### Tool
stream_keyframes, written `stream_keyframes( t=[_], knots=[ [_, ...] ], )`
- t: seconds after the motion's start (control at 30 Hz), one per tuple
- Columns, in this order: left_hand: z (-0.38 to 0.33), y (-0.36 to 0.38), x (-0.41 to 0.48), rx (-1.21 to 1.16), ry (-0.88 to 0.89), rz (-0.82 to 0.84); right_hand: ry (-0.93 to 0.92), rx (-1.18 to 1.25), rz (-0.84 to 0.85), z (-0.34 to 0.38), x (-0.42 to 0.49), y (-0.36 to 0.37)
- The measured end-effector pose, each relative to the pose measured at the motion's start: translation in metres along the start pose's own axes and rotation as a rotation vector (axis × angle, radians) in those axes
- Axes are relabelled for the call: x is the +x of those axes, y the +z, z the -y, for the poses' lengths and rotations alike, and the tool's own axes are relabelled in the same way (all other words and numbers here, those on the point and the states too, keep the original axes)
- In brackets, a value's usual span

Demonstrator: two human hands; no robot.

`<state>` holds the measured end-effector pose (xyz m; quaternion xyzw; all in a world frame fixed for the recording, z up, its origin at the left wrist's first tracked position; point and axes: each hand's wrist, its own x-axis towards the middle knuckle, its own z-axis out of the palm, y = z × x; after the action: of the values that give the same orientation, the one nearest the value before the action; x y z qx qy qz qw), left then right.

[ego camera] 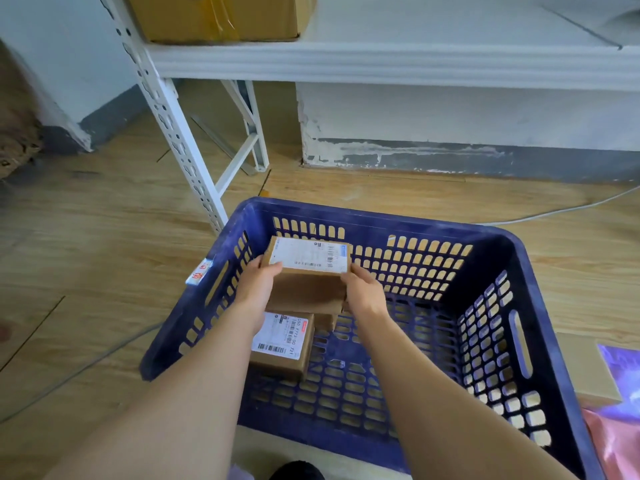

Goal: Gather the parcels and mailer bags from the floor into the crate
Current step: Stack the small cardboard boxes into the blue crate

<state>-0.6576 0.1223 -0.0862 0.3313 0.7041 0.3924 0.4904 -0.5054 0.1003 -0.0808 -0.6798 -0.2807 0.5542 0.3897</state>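
A dark blue slotted crate (516, 341) stands on the wooden floor in front of me. Inside its left part I hold a brown cardboard parcel (308, 268) with a white shipping label on top. My left hand (258, 285) grips its left end and my right hand (363, 296) grips its right end. Below it, a second labelled cardboard parcel (284, 344) lies on the crate floor, partly hidden by my left forearm. Glossy purple and pink mailer bags (620, 410) lie on the floor at the right edge, beside the crate.
A white metal shelving rack (180, 133) stands just beyond the crate, with a large cardboard box (221, 15) on its shelf. A white cable (561, 209) runs across the floor at the back right. A flat cardboard piece (581, 365) lies right of the crate.
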Motion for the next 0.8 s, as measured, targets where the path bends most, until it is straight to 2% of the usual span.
stream_keyframes(
  t=[0.07,0.13,0.2,0.37,0.8],
  knots=[
    [0.004,-0.001,0.005,0.062,0.028,-0.054,-0.003,-0.015,0.066,-0.004,0.003,0.01],
    [0.01,-0.002,0.011,0.235,0.031,-0.184,-0.034,-0.068,0.1,-0.004,0.006,0.013],
    [0.011,-0.001,0.017,0.278,0.04,-0.248,-0.059,-0.09,0.109,-0.003,0.008,0.013],
    [0.003,0.007,0.027,0.008,0.01,-0.197,-0.043,-0.07,0.138,0.003,0.023,0.022],
    [0.022,-0.002,0.036,-0.012,-0.124,-0.025,0.0,-0.073,0.254,0.002,0.029,0.03]
  ],
)
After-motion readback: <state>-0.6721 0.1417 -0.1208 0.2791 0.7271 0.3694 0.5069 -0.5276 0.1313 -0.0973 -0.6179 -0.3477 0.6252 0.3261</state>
